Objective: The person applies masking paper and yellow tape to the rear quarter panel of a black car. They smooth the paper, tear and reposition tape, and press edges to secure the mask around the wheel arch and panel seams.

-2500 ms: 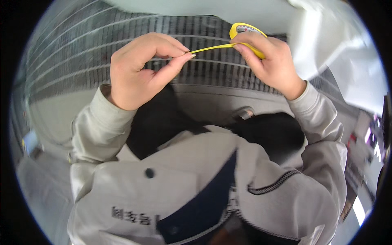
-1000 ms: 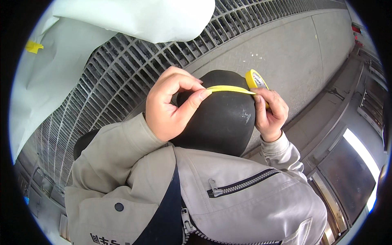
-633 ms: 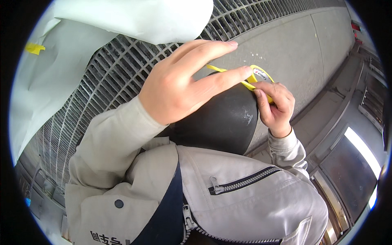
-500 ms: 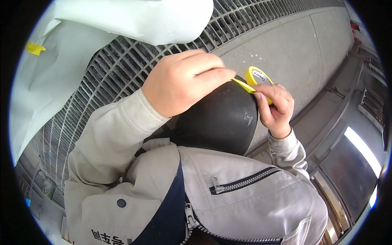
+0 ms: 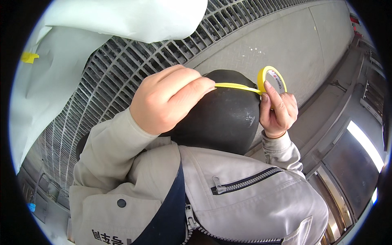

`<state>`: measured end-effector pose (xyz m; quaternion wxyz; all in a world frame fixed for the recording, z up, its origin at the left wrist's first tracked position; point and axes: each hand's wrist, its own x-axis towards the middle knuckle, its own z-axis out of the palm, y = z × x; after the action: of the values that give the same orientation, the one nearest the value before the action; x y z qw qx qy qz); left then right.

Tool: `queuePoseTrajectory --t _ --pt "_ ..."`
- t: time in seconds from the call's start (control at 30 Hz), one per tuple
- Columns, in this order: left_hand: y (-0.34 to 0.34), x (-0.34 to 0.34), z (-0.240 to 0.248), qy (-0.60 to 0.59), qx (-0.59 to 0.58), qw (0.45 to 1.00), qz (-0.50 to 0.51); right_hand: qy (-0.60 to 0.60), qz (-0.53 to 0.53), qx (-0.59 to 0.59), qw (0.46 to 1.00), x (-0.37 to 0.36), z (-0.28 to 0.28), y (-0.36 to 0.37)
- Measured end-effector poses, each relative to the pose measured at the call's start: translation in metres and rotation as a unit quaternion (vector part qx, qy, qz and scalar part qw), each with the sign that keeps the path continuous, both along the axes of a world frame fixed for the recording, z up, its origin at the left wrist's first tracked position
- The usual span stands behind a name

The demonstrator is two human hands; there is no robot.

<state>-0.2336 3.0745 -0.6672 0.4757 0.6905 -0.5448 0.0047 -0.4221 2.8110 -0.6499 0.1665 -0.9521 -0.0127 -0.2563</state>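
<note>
A roll of yellow tape (image 5: 261, 78) is gripped in my right hand (image 5: 279, 109), with a finger and thumb at the spot where the tape leaves the roll. From there a narrow strip of yellow tape (image 5: 237, 86) runs taut to my left hand (image 5: 169, 98). My left fingertips are pinched shut on the strip's free end. The strip stretches above a rounded black surface (image 5: 220, 118) in front of my body; what that surface belongs to is hard to make out.
Pale green-white sheeting (image 5: 65, 61) hangs at the upper left, with a yellow tape piece (image 5: 30, 57) stuck on it. Metal floor grating (image 5: 118, 77) lies beneath. Beyond it runs a grey floor strip (image 5: 281, 41). At the right is a wall with a bright light strip (image 5: 364, 145).
My left hand has moved left and slightly down, drawing out a longer strip. The roll has shifted a little right, and a finger of my right hand now reaches up along it.
</note>
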Motion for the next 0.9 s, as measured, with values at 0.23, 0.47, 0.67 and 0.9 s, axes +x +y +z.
queuePoseTrajectory --t 0.23,0.47,0.67,0.9 --pt "0.021 -0.003 0.005 -0.001 0.022 0.999 0.035 -0.004 0.004 -0.002 1.000 -0.001 0.000 -0.001" --pt "0.054 0.001 0.012 0.014 0.081 0.993 0.081 -0.008 0.015 -0.011 1.000 -0.001 -0.002 -0.003" --pt "0.086 0.008 0.015 0.020 0.110 0.989 0.101 -0.004 0.009 -0.013 1.000 -0.003 0.000 -0.002" --pt "0.125 0.012 0.014 0.012 0.137 0.981 0.137 -0.007 0.004 -0.020 1.000 -0.007 -0.001 -0.002"
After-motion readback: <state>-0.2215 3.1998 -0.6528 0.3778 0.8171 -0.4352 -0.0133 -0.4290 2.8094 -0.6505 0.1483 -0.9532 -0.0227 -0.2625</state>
